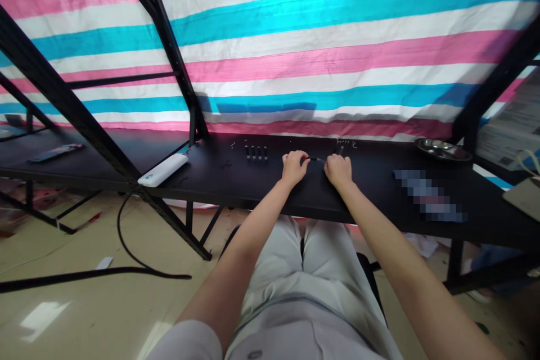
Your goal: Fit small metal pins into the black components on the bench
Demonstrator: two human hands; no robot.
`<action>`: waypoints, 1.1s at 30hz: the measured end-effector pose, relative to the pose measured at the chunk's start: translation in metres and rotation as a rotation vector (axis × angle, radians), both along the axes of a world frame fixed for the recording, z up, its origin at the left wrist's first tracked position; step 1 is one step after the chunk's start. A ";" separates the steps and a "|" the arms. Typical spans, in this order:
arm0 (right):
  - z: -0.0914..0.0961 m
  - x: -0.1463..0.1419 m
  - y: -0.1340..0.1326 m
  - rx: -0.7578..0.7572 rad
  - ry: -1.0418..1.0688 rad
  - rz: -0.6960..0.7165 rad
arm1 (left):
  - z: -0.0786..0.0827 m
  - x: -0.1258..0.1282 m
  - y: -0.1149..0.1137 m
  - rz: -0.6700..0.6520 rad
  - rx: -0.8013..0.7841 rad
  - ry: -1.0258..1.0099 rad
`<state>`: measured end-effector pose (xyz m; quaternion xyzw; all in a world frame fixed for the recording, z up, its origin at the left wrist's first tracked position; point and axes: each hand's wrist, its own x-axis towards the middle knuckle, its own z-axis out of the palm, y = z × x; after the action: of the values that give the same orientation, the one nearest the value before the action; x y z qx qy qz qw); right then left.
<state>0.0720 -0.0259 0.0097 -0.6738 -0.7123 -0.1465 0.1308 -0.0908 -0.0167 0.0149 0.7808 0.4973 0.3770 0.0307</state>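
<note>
Between my hands, just above the black table, is a small slim black piece (313, 158) with a thin, pale end pointing right. My left hand (294, 167) pinches its black end with thumb and fingers. My right hand (338, 170) is closed at the pale end, its fingertips partly hidden by the hand itself. Left of my hands, several short black cylinders (256, 152) with pale lower ends lie in a row. Behind my right hand is a group of thin pieces (343, 145) with light tips, partly covered by that hand.
A shiny metal dish (442, 149) sits at the table's right back. A blurred-out packet (428, 196) lies in front of it. To the left, a white oblong device (163, 170) rests beside a black metal post (171, 50). A striped sheet (320, 67) hangs behind the table (236, 183).
</note>
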 end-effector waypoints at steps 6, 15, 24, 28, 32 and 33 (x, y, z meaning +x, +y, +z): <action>0.000 0.001 0.000 0.001 0.005 0.010 | -0.002 0.000 0.002 0.008 0.013 -0.013; -0.001 0.001 0.001 0.022 -0.034 0.026 | -0.005 -0.002 0.005 -0.011 0.045 -0.046; -0.009 0.005 0.007 0.153 -0.084 0.075 | -0.006 0.000 0.009 -0.025 0.021 -0.178; -0.010 0.005 0.008 0.185 -0.077 0.102 | -0.004 0.001 0.009 -0.044 -0.020 -0.277; -0.010 0.005 0.007 0.206 -0.079 0.120 | -0.004 0.001 0.009 -0.080 -0.035 -0.338; -0.010 0.005 0.008 0.215 -0.081 0.124 | -0.004 0.002 0.009 -0.090 -0.040 -0.335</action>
<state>0.0767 -0.0183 -0.0007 -0.6043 -0.7374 -0.2409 0.1820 -0.0891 -0.0074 0.0108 0.7278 0.4570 0.4901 0.1454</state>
